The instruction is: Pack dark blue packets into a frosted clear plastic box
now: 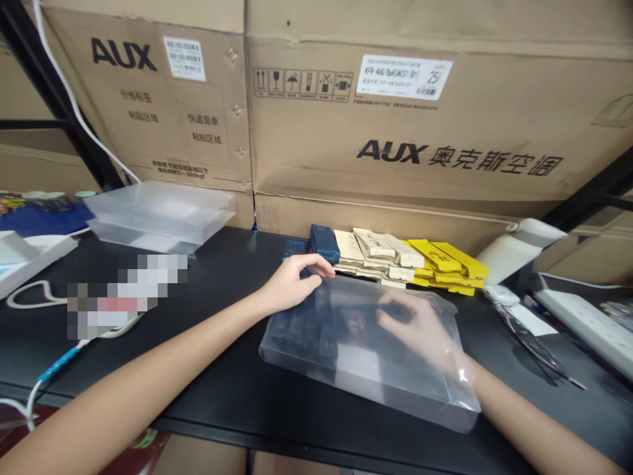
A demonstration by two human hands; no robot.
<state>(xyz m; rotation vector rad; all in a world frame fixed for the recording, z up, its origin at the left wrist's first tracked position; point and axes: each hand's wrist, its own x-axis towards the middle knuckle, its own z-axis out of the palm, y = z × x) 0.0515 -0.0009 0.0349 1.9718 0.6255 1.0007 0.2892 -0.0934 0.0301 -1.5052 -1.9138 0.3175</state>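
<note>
A clear plastic box (395, 389) lies on the black tabletop, its hazy upper sheet catching the light. Dark blue packets (301, 326) show through its left part. My left hand (294, 280) is at the box's upper left edge, fingers and thumb curled around that edge. Through the clear sheet I see my right hand (420, 326), blurred, with the fingers bent and the thumb apart from them. Nothing shows between them. Just behind the box stand stacks of dark blue packets (324, 243), cream packets (378, 247) and yellow packets (440, 257).
More clear plastic boxes (158, 211) are stacked at the back left. A white bottle (514, 247) leans at the right beside glasses (531, 343) and a white power strip (593, 323). A pixelated object (128, 297) and cables lie left. Large cardboard boxes (306, 145) wall the back.
</note>
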